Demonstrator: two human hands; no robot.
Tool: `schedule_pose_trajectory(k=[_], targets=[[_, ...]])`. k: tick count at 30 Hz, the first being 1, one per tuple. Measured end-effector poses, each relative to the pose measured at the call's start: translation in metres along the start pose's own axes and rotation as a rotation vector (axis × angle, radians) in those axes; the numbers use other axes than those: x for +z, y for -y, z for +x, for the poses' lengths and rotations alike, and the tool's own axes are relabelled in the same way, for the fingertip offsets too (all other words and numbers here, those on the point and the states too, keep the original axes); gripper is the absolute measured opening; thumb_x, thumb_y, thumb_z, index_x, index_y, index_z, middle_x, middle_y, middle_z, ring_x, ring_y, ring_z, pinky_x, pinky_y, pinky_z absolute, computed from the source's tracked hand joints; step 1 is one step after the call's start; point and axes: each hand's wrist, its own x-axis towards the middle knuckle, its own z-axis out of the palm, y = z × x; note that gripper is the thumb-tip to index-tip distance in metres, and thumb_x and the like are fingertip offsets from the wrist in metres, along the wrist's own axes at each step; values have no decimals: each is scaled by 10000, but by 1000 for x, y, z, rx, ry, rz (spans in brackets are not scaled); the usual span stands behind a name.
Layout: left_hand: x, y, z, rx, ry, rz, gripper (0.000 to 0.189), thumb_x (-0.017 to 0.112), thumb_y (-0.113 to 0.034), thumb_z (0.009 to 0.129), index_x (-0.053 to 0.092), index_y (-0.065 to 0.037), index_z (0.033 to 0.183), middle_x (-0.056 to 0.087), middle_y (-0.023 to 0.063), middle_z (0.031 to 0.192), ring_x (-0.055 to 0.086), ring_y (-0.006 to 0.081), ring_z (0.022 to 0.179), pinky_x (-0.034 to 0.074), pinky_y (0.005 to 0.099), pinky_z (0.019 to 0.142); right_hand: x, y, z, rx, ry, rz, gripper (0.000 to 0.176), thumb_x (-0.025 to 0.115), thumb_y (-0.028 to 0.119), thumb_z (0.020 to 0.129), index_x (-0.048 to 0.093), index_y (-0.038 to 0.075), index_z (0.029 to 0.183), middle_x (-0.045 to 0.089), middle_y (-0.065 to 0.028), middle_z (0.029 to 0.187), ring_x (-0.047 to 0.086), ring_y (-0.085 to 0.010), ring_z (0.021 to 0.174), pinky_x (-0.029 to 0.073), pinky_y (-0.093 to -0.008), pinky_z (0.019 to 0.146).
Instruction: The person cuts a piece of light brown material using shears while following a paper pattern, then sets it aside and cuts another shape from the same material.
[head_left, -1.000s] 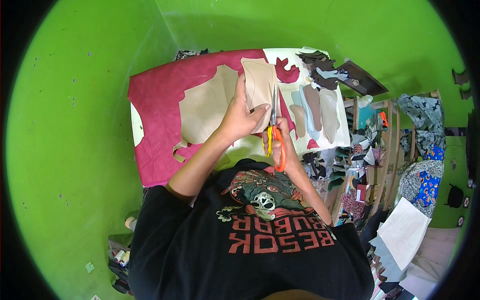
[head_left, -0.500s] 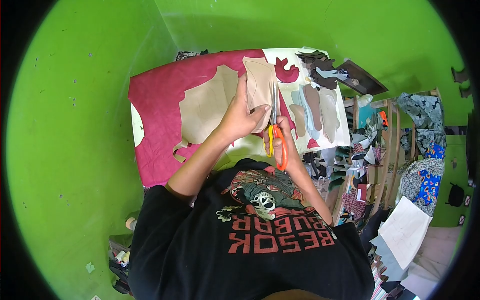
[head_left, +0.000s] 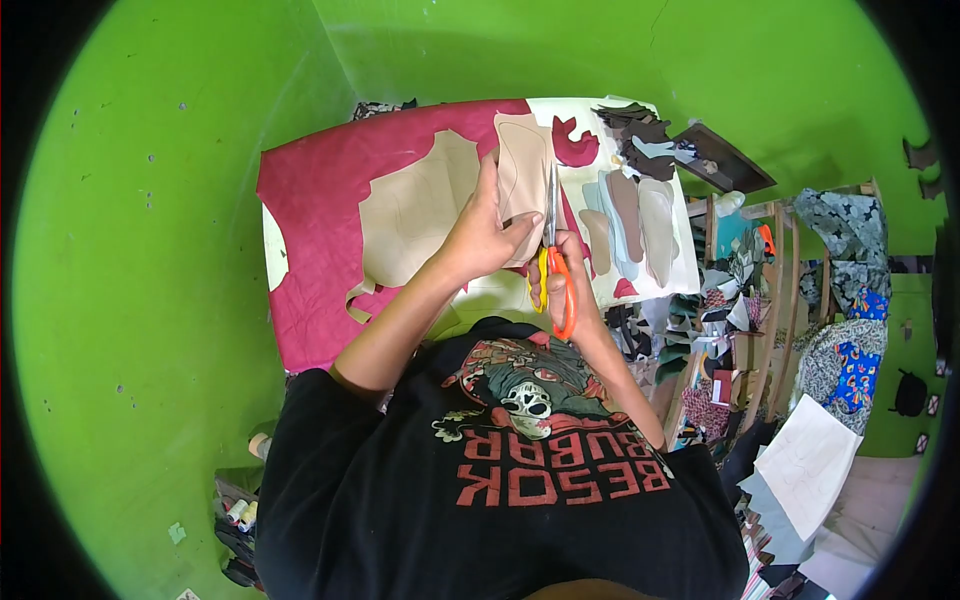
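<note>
My left hand (head_left: 492,232) grips a beige piece of sheet material (head_left: 524,165) with a curved outline drawn on it, thumb in front and fingers behind. In my right hand (head_left: 562,285) is a pair of scissors (head_left: 564,305) with orange and yellow handles. Its blades point away from me along the right edge of the piece, nearly together. Beneath my left hand, a larger beige sheet (head_left: 410,205) with drawn outlines lies on dark red material (head_left: 310,220).
Sole-shaped pieces (head_left: 625,215) and a dark red scrap (head_left: 575,143) lie on the table's white right side. Dark scraps (head_left: 635,125) are heaped at the back right. A shelf of fabric remnants (head_left: 735,310) stands to the right, and a green wall (head_left: 190,200) rises behind.
The beige piece has shifted slightly right and turned a little in my left hand. The scissors' blades have drawn closer together along its edge.
</note>
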Motion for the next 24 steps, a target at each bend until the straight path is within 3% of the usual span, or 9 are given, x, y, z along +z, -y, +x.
schedule_pose_trajectory(k=[5, 10, 13, 18, 24], targets=[[1, 8, 1, 24, 6, -53, 772, 688, 24, 916, 229, -15, 1536, 523, 163, 1402, 521, 208, 1300, 404, 355, 1115, 0, 7, -3, 62, -14, -11, 703, 645, 629, 945, 358, 54, 1228, 475, 10, 767, 427, -69, 587, 388, -242, 515], [4, 6, 5, -7, -87, -232, 601, 704, 27, 911, 394, -11, 1425, 575, 126, 1332, 577, 174, 1223, 475, 332, 1047, -11, -4, -3, 20, -14, -161, 729, 668, 626, 931, 366, 30, 1223, 492, -16, 792, 468, -111, 669, 430, -283, 602], [2, 2, 10, 24, -132, -191, 566, 709, 28, 910, 423, -4, 1398, 598, 121, 1305, 596, 169, 1195, 504, 332, 1012, -9, -2, -3, 37, 24, -213, 761, 667, 653, 915, 370, 19, 1216, 497, -27, 807, 482, -127, 713, 440, -301, 648], [5, 7, 9, 17, -146, -222, 573, 707, 29, 912, 418, -4, 1406, 604, 127, 1297, 595, 173, 1201, 503, 333, 1008, -7, -4, -2, 1, 34, -173, 858, 568, 770, 894, 356, 6, 1224, 500, -41, 830, 464, -128, 726, 434, -297, 658], [8, 11, 6, 22, -136, -153, 570, 706, 33, 912, 414, 0, 1400, 598, 132, 1308, 593, 177, 1204, 488, 336, 1022, -7, -1, -1, 24, 46, -179, 883, 547, 787, 893, 333, 8, 1250, 488, -44, 871, 449, -122, 757, 428, -288, 674]])
